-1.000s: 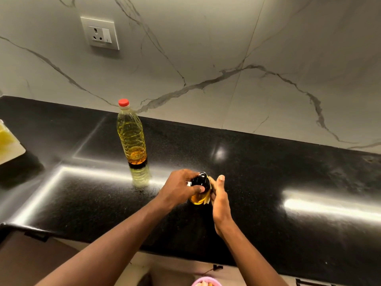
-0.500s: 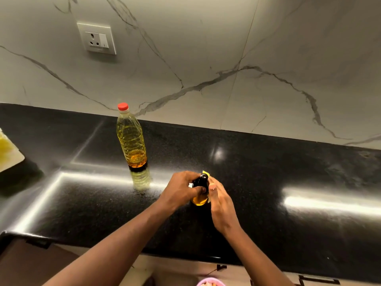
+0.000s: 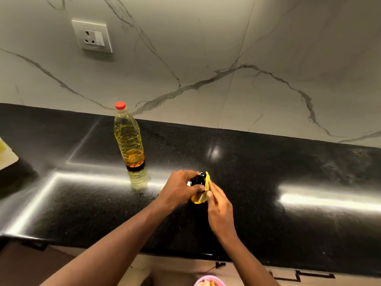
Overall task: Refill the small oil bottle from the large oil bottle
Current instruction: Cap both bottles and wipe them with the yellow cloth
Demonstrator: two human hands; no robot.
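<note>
Both bare forearms reach forward and meet over the counter (image 3: 268, 182), the left hand (image 3: 179, 189) curled in a closed grip around the small oil bottle (image 3: 199, 187), the right hand (image 3: 219, 207) pressing its fingers (image 3: 212, 187) against the bottle's right side.

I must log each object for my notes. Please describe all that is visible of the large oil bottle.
The large oil bottle is clear ribbed plastic with a red cap on it. It stands upright on the black countertop, near the marble wall, and looks nearly full of yellow oil. Its reflection shows below. Neither hand touches it.
</note>
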